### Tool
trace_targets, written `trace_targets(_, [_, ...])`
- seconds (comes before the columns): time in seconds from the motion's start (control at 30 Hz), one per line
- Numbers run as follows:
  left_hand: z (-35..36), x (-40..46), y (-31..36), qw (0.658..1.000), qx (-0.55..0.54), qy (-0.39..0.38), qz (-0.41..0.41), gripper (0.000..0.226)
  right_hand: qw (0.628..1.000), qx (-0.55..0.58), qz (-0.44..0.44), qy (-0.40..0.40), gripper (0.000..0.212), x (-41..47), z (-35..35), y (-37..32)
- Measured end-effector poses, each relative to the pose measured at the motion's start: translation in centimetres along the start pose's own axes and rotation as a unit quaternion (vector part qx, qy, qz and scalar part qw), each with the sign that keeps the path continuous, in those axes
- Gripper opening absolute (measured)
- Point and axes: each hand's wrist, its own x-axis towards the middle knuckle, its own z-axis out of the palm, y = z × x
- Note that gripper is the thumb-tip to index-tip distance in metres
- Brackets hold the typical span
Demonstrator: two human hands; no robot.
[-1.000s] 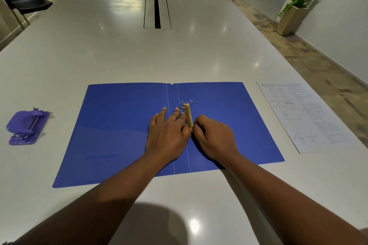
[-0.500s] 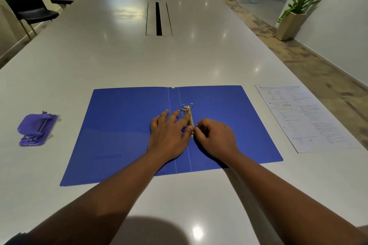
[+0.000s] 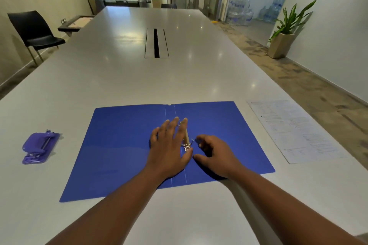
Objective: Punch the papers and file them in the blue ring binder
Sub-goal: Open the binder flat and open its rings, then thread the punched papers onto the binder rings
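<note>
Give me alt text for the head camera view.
Two bare hands, left hand flat and right hand curled, work the ring mechanism of an open blue binder on a white table, hole punch left, papers right.

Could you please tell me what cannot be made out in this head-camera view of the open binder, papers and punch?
- Ring mechanism: mostly covered by the left hand; whether its rings are open or closed is unclear.
- Papers: print too small to read; sheet count unclear.
- Hole punch: details too small.
- Right hand: fingertips curl beside the mechanism; contact is unclear.
</note>
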Motion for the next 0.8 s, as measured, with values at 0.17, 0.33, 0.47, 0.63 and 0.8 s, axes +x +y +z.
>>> trace_targets(0.17, [0.1, 0.1, 1.0, 0.973, 0.096, 0.082, 0.192, 0.055, 0.999, -0.021, -0.015, -0.02, 0.035, -0.6, -1.4, 1.2])
trace_targets(0.33, [-0.1, 1.5, 1.2, 0.927, 0.14, 0.009, 0.347, 0.03, 0.995, -0.084, 0.006, -0.051, 0.025, -0.8, -4.4, 2.9])
trace_targets(0.47, [-1.8, 3.0, 3.2, 0.927, 0.14, -0.111, 0.33, 0.027, 0.992, -0.103, 0.048, -0.055, 0.021, -1.2, -7.5, 5.0])
trace_targets(0.63, [-4.0, 5.7, 7.4, 0.93, 0.141, -0.212, 0.266, 0.032, 0.991, -0.089, 0.096, -0.034, 0.013, -1.6, -11.4, 7.8])
trace_targets(0.8, [-3.3, 7.3, 11.1, 0.918, 0.184, -0.275, 0.217, 0.046, 0.986, -0.058, 0.152, 0.025, 0.012, -2.0, -14.9, 10.6])
